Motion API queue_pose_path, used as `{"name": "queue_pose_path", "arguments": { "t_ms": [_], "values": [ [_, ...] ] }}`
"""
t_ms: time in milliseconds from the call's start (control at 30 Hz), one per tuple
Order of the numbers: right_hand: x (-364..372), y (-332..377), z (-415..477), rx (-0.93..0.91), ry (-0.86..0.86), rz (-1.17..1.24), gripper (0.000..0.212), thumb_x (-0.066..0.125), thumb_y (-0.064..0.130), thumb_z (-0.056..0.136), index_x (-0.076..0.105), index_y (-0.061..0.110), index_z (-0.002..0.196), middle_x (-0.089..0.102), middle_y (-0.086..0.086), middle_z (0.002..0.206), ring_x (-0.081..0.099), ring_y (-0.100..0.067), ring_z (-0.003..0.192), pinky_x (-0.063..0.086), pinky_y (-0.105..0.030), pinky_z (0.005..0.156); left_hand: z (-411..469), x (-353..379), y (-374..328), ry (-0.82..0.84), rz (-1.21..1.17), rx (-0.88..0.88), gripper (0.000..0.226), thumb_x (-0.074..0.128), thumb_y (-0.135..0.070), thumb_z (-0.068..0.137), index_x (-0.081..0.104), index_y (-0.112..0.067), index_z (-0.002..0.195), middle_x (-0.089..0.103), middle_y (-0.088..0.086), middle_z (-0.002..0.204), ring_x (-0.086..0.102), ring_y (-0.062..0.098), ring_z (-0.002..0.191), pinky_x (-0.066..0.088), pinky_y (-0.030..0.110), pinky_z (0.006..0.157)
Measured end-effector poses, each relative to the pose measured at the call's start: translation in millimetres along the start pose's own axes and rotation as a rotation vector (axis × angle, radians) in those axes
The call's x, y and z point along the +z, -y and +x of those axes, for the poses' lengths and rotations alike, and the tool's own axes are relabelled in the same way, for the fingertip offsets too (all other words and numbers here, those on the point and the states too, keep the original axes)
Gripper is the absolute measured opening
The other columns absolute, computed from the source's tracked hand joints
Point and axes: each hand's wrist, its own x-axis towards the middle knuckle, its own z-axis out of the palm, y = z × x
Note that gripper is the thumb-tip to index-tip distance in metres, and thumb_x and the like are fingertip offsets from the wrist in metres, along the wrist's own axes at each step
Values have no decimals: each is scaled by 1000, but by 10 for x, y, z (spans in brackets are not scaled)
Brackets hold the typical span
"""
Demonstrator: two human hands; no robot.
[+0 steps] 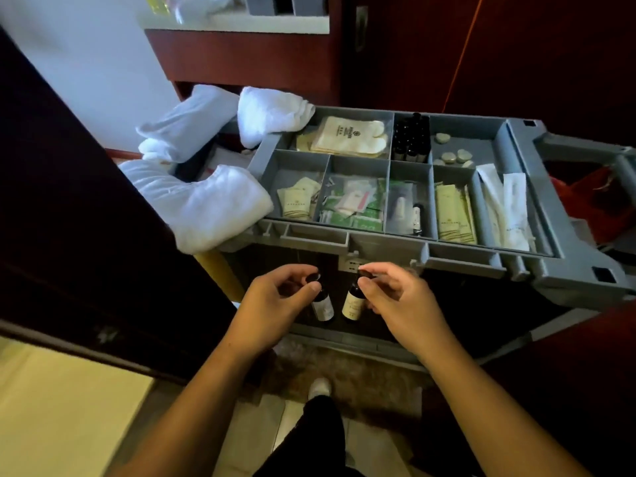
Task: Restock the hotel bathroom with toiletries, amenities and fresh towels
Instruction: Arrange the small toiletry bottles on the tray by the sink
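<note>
Toiletry bottles, two of them, hang in front of the cart, one in each hand. The left hand [278, 297] pinches the black cap of the left bottle [323, 308] between thumb and fingertips, and the bottle hangs below it showing a pale label. The right hand [395, 297] pinches the cap of the right bottle [352, 304] the same way. This one is brown with a cream label. The two hang just beside each other with a narrow gap between them, lower than the front edge of the grey tray [385, 249] on top of the cart.

The tray is split into compartments. In the back row, from left to right, lie cream pouches [347, 137], a cluster of spare bottles [411, 139] standing upright, and a few round soaps [451, 154]. The front row holds cream sachets [297, 201], a heap of green and white packets [354, 206], a clear bag [404, 208] with a small tube in it, long sachets [454, 215] and white wrapped sticks [506, 208].

White towels [206, 201] are piled at the tray's left end, one of them draped over its far corner. A red bag [592, 201] shows past the right end. Beyond the cart stands a dark red cabinet with a pale counter [237, 24]. One white shoe [318, 387] rests on the floor below the hands.
</note>
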Motion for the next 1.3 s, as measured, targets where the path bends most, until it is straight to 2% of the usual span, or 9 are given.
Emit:
{"name": "queue_pose_path", "arguments": {
  "t_ms": [133, 367, 433, 567, 767, 900, 967, 1167, 1300],
  "values": [
    [344, 68, -130, -43, 116, -10, 18, 72, 39, 94, 72, 44, 111, 74, 12, 103, 70, -3, 101, 61, -45, 88, -424, -273, 116, -91, 8, -26, 27, 70, -30, 97, 69, -35, 124, 72, -9, 102, 67, 0, 94, 54, 14, 78],
    [1084, 259, -289, -85, 324, -33, 19, 72, 35, 95, 70, 47, 110, 72, 23, 99, 70, 2, 96, 61, -37, 88, -1006, -796, 469, -236, -5, -125, 27, 70, -33, 97, 70, -35, 124, 72, -12, 104, 69, -1, 97, 55, 18, 80],
    [1359, 321, -344, -90, 386, -37, 20, 71, 32, 95, 70, 45, 110, 72, 21, 99, 70, 2, 96, 62, -34, 87, -1180, -991, 605, -282, -33, -148, 27, 71, -32, 97, 71, -33, 124, 74, -11, 103, 70, 1, 97, 54, 17, 81],
    [1961, 472, -486, -94, 497, -48, 23, 73, 30, 94, 71, 37, 116, 74, 10, 100, 71, -1, 97, 62, -35, 89, -1542, -1432, 924, -396, -52, -200, 21, 75, -30, 95, 74, -37, 115, 74, -13, 94, 69, 0, 89, 49, 13, 74],
    [3052, 755, -781, -162, 660, -70, 22, 74, 28, 93, 72, 39, 112, 72, 19, 98, 71, -4, 92, 61, -30, 84, -2135, -2203, 1381, -528, -83, -310, 17, 74, -27, 95, 74, -42, 105, 74, -18, 98, 67, 1, 90, 47, 11, 72],
    [3803, 934, -970, -176, 733, -102, 21, 76, 30, 92, 73, 43, 109, 73, 9, 98, 72, -15, 88, 61, -42, 86, -2524, -2735, 1703, -613, -88, -376, 18, 72, -31, 96, 72, -43, 109, 73, -21, 102, 65, -4, 96, 46, 11, 75],
    [4140, 1000, -1039, -194, 766, -118, 22, 76, 32, 91, 72, 48, 105, 72, 9, 96, 72, -18, 85, 60, -47, 86, -2706, -2971, 1866, -653, -95, -390, 19, 72, -32, 96, 72, -41, 112, 73, -21, 103, 64, -5, 97, 47, 12, 75],
    [5049, 1203, -1212, -262, 798, -141, 26, 70, 54, 77, 72, 50, 103, 74, 16, 95, 71, -17, 82, 59, -47, 85, -3131, -3635, 2344, -754, -132, -420, 19, 74, -30, 94, 73, -41, 110, 71, -28, 100, 65, -4, 96, 48, 16, 76],
    [5586, 1304, -1286, -289, 807, -146, 19, 76, 35, 89, 72, 45, 105, 75, 14, 94, 70, -13, 82, 59, -47, 84, -3315, -4062, 2585, -799, -118, -426, 19, 75, -30, 94, 73, -39, 110, 73, -21, 100, 65, -4, 96, 48, 13, 76]
  ]
}}
